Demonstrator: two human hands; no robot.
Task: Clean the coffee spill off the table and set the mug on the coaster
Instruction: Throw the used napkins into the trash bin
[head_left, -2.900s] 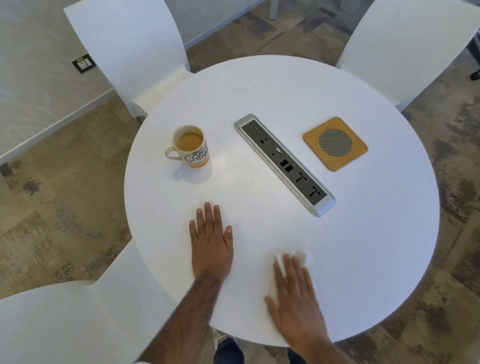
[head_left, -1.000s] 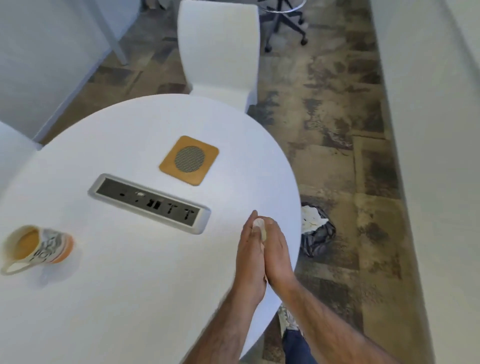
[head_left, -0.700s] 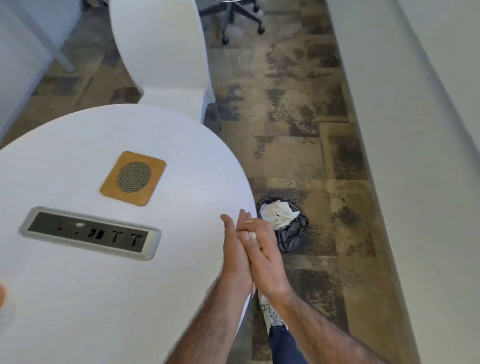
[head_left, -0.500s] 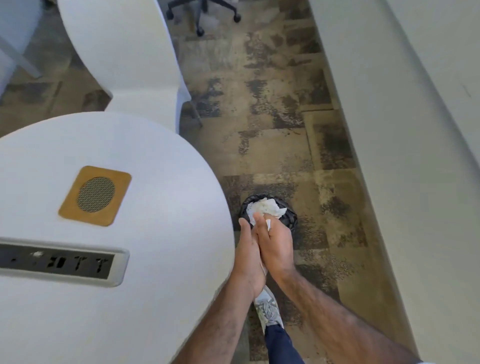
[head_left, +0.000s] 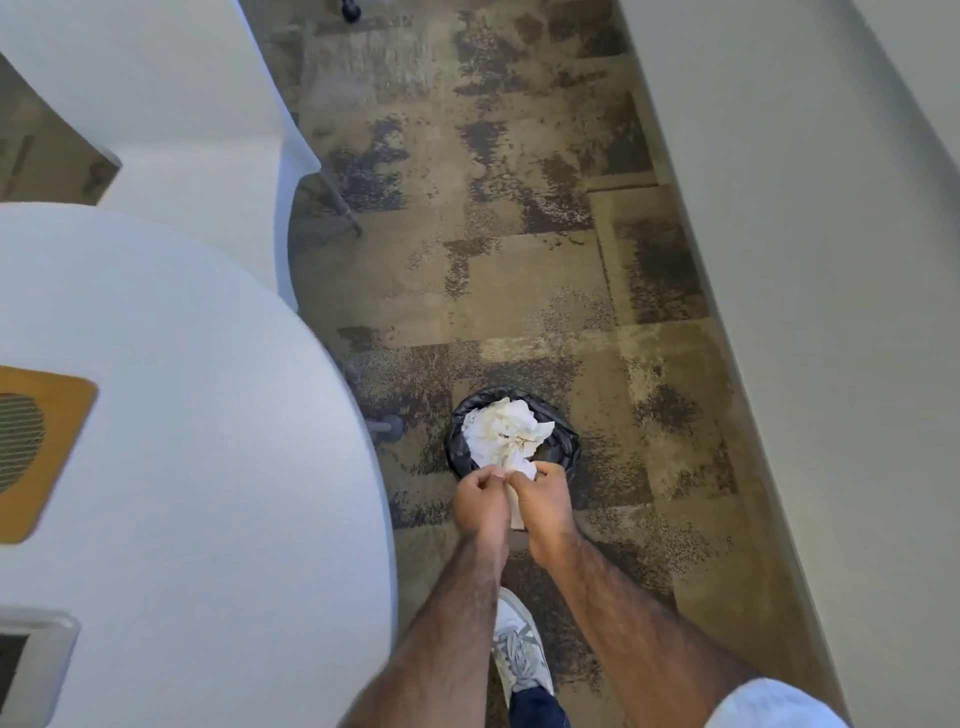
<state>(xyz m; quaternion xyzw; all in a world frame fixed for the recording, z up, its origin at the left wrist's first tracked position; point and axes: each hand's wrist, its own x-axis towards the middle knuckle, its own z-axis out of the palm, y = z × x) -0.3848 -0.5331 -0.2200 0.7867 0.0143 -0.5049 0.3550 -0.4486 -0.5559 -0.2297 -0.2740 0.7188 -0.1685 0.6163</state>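
Your left hand (head_left: 480, 506) and right hand (head_left: 545, 506) hang over the small black-lined waste bin (head_left: 565, 444), fingertips pinched on what looks like a white tissue wad (head_left: 497, 472). Release it squarely above the crumpled paper (head_left: 506, 431) inside. Square cork coaster (head_left: 47, 452) lies on the round white table (head_left: 208, 519); mug out of view.

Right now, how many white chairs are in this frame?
1. The white moulded plastic chair stands at the upper left, just beyond the far edge of the round white table. Others may be outside the frame or hidden by the tabletop.
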